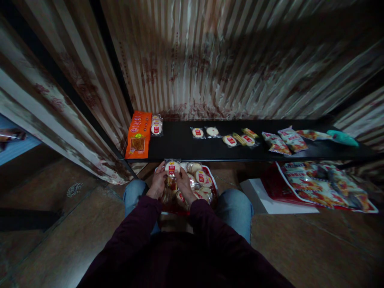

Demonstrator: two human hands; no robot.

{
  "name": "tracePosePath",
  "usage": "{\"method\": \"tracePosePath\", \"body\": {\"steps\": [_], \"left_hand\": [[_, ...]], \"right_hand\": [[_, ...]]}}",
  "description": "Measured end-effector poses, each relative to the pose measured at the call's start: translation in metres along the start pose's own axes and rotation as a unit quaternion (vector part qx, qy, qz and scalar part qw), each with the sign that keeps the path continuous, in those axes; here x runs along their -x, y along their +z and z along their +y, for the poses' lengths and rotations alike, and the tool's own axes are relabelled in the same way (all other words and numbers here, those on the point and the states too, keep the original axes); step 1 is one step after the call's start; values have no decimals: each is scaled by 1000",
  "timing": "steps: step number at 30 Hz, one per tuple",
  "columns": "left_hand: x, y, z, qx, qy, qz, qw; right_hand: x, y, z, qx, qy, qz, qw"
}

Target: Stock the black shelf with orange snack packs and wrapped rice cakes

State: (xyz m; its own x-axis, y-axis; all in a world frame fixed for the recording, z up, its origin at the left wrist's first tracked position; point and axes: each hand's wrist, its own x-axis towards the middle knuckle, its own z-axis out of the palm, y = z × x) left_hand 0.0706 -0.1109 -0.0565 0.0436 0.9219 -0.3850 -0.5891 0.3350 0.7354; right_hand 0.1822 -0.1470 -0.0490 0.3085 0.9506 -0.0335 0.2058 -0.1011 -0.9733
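Note:
My left hand (157, 182) and my right hand (184, 185) are both closed on a small clear packet with a round white cake and a red label (172, 168). I hold it just below the front edge of a low black shelf (180, 146). Under my hands, between my knees, lies a red bag (210, 176) full of several similar round packets. On the shelf's left end stands an orange packet stack (138, 135) with round packets (156, 125) beside it. More single round packets (197, 133) lie along the middle.
Crisp-style bags (288, 140) and a teal object (342, 138) lie on the shelf's right part. A large red printed bag (318, 185) and a white sheet (267, 198) lie on the floor at the right. Corrugated metal wall stands behind.

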Motion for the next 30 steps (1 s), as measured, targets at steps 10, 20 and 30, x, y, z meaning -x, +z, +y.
{"method": "tracePosePath", "body": {"steps": [10,20,30], "left_hand": [[-16,2,12,-27,18,4,999],[-40,6,26,-56,83,26,995],[-67,9,38,-136,150,33,979]], "right_hand": [[-23,9,-4,-28,-21,-2,999],[-53,21,4,-18,-24,-11,999],[-83,36,-2,-27,-26,-14,999]]}}
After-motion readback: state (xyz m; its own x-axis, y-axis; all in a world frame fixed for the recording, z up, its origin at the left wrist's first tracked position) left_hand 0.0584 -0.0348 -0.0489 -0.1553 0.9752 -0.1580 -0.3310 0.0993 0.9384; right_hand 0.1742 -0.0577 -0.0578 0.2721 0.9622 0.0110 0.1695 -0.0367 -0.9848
